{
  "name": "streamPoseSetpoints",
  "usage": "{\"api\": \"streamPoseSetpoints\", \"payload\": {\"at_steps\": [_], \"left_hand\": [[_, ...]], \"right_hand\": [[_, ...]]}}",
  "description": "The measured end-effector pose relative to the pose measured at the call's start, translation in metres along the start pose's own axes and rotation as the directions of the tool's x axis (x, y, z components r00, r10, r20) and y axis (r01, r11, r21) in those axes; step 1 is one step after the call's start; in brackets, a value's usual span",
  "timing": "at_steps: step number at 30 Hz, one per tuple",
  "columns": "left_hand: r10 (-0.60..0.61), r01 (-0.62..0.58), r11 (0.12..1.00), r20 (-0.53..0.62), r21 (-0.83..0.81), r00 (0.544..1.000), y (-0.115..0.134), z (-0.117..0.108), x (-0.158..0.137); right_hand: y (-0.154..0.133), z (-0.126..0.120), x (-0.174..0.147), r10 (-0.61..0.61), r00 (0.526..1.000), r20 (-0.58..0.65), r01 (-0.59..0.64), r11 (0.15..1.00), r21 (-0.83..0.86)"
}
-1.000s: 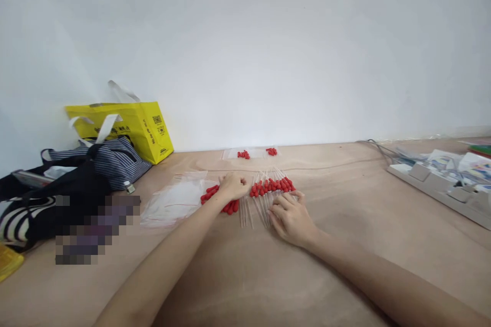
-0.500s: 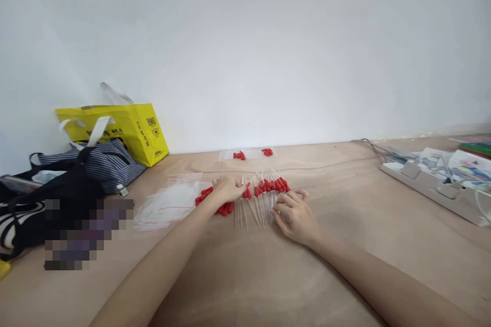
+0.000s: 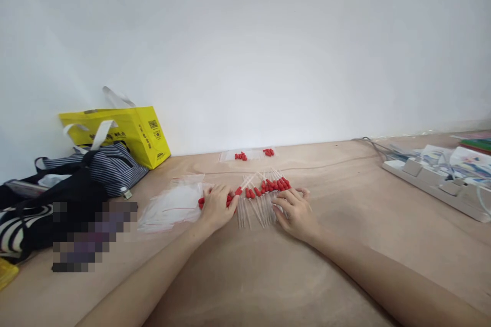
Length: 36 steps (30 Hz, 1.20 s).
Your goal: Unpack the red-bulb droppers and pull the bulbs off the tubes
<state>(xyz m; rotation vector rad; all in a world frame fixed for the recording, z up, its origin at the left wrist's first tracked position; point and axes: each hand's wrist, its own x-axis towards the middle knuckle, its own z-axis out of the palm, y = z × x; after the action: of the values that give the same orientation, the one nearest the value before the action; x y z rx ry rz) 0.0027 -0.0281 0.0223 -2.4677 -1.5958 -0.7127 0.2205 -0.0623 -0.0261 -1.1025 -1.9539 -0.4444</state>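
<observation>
Fingers (image 3: 290, 197) either side of red-bulbed droppers (image 3: 270, 185)

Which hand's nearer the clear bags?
Left. The left hand is just right of the clear bags; the right hand is farther right, at the right end of the droppers.

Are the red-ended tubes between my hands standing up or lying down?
Lying down: the red-ended tubes rest on the table, clear stems stretched along it, some pointing toward you, others away.

Includes two hands (image 3: 218, 207) (image 3: 297, 214), one yellow shopping bag (image 3: 143, 135), one power strip (image 3: 425, 183), two far red clusters (image 3: 269, 153), and nearer red-bulbed droppers (image 3: 284, 183) too crowded to count.
</observation>
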Motion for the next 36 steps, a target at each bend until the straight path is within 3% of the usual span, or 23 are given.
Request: {"api": "streamPoseSetpoints", "payload": {"at_steps": [4,8,19,26,36], "left_hand": [[0.217,-0.22,0.975,-0.077,-0.026,0.973,0.001,0.0,-0.028],[0.297,-0.303,0.952,-0.116,-0.033,0.948,0.004,0.005,-0.041],[0.419,-0.435,0.9,-0.228,-0.027,0.879,0.011,0.016,-0.039],[0.472,-0.478,0.878,-0.228,0.033,0.851,0.007,0.016,-0.041],[0.502,-0.503,0.861,-0.284,0.073,0.817,0.007,0.019,-0.042]], "right_hand": [[-0.009,0.004,0.012,-0.121,0.992,0.035,0.123,0.991,-0.054],[-0.019,0.015,0.016,-0.198,0.978,0.059,0.2,0.979,-0.031],[-0.026,0.016,0.006,-0.287,0.958,0.006,0.286,0.958,0.007],[-0.023,0.012,0.004,-0.335,0.942,0.027,0.335,0.942,0.013],[-0.023,0.006,0.003,-0.359,0.933,-0.033,0.359,0.933,0.005]]}}
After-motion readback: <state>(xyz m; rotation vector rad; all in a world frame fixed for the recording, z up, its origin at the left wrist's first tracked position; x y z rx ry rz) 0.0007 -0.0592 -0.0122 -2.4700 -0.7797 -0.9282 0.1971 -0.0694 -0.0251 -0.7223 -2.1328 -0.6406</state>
